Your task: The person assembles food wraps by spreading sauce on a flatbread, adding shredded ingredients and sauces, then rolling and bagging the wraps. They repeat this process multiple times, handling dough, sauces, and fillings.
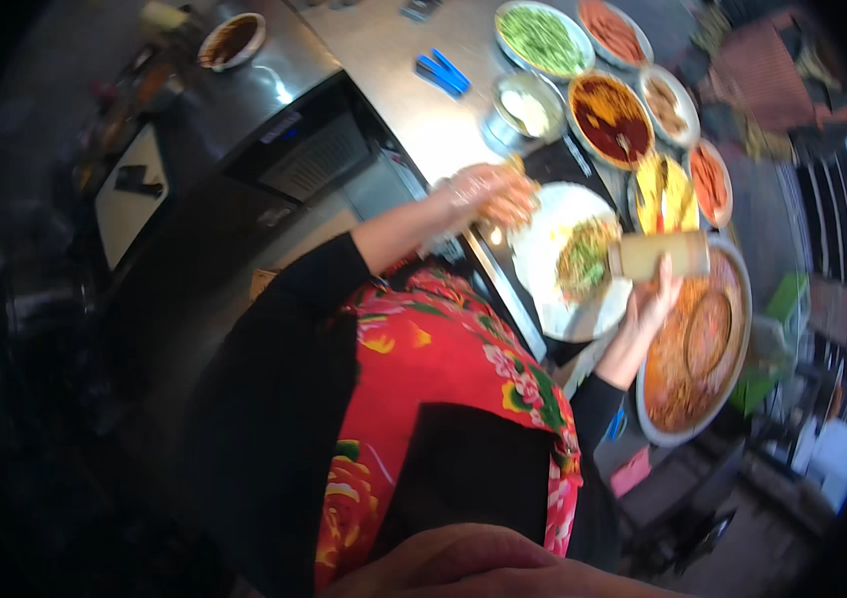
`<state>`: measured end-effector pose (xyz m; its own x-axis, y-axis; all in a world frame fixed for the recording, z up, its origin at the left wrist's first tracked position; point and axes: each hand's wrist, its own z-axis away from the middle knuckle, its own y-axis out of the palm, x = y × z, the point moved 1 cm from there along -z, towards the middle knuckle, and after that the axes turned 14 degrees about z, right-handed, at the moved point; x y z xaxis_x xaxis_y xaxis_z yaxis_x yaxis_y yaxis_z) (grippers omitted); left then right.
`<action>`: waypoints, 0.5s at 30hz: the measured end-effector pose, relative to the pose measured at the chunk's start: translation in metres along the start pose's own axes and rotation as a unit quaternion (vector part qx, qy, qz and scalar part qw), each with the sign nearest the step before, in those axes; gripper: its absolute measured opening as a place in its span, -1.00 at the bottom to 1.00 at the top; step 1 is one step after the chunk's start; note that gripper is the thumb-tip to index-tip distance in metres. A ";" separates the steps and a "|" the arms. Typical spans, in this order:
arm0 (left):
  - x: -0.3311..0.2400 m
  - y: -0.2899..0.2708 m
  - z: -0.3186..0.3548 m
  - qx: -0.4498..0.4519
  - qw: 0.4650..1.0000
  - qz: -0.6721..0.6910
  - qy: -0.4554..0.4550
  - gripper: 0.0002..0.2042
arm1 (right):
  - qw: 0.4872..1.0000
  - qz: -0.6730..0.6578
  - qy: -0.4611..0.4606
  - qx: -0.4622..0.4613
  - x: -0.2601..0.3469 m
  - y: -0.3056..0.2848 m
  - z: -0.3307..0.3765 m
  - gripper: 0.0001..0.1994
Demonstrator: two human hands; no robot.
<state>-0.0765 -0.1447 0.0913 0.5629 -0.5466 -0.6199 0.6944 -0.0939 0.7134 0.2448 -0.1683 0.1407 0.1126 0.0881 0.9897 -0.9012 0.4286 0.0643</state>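
Gripping pale cylindrical container in right hand, head view, fingers wrapped round, tipped sideways just beside mixed filling on white round sheet. Showing left hand half-curled at sheet's upper left; cannot tell if holding anything. Judging part-done: filling laid on, sheet not yet folded; cannot tell what else remains. Counting one container, one sheet, one filling heap, two bowlfuls of orange strips, one of green shreds, one of red sauce.
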 end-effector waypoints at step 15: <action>-0.062 -0.077 0.029 -0.111 0.992 0.009 0.063 -0.51 | 0.962 0.130 -0.239 0.034 -0.002 0.107 -0.092 -0.47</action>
<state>-0.1779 -0.1271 0.0842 0.6173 -0.4378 -0.6537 0.7577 0.1070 0.6438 0.1869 -0.0403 0.1342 -0.3107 -0.2461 0.9181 -0.8998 0.3875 -0.2006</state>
